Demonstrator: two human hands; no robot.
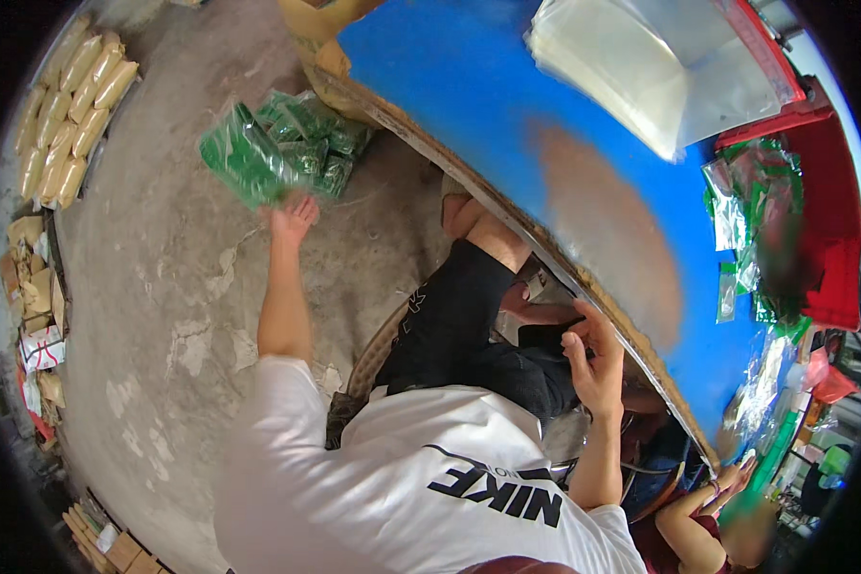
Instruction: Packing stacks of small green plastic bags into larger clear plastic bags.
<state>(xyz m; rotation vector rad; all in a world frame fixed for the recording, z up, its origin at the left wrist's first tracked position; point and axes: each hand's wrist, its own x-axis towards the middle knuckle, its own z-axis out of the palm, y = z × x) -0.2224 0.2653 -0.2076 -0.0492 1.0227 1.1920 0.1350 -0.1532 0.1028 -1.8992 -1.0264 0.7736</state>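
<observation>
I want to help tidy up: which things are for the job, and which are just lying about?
For the job, it seems:
- green packet, at the left grip
- green pile beside it

Probably just lying about, since no grip is near:
- tan bags
- brown clutter
- clear sleeves, though I can't be sure

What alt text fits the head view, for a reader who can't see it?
A person's left hand is at the edge of a clear-wrapped green packet, beside similar packets on a floor. Their open right hand is near a blue table bearing clear plastic sheets and small green packs; a co-worker's hands show at lower right.
</observation>
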